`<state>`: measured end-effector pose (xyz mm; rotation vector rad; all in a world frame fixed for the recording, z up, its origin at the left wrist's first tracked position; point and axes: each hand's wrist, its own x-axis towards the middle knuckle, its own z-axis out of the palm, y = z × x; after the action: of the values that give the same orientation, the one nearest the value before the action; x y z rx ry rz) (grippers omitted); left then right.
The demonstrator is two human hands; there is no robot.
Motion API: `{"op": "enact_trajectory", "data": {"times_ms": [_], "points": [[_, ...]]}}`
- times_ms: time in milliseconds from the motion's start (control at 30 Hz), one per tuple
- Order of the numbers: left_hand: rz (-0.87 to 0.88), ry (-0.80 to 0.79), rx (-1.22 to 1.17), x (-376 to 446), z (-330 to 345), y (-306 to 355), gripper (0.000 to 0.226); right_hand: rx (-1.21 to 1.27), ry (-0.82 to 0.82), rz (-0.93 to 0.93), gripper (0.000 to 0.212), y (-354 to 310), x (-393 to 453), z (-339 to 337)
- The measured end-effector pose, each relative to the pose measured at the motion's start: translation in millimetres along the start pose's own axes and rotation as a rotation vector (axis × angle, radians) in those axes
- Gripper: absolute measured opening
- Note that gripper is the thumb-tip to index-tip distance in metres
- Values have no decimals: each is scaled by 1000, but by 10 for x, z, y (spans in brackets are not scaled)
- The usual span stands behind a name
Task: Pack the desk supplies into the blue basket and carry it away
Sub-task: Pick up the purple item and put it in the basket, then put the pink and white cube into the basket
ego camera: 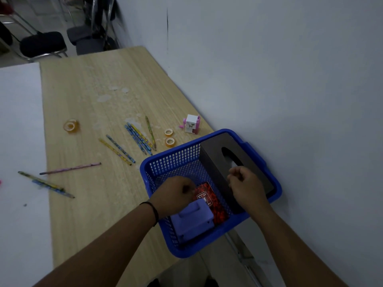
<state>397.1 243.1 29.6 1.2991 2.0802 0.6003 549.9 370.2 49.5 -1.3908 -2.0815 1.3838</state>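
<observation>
Our left hand (176,193) curls low inside the blue basket (165,162), just above the red notebook (209,196); what it holds, we cannot tell. Our right hand (247,188), fingers curled on nothing visible, hovers over the dark tissue box (217,154). Purple sharpener (192,222) is packed; pencils (137,137), tape rolls (169,137) wait on the desk (93,90).

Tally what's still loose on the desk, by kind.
pencils: 9 (approximate, since some in the cluster overlap)
tape rolls: 3
pink-and-white sharpener: 1
Total: 13
</observation>
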Motion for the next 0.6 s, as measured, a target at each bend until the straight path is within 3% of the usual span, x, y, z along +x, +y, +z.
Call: {"op": "enact_trajectory", "data": {"times_ms": [133, 333, 433, 600], "points": [[-16, 253, -38, -37, -127, -98, 14, -113, -2, -113, 12, -154, 19, 81], [-93, 504, 21, 16, -268, -375, 38, -304, -23, -225, 16, -497, 219, 236], [-124, 494, 165, 130, -279, -515, 46, -382, -29, -244, 23, -671, 481, 316], [-141, 326, 367, 433, -294, -611, 55, -506, -61, -286, 28, -848, 1042, 500]]}}
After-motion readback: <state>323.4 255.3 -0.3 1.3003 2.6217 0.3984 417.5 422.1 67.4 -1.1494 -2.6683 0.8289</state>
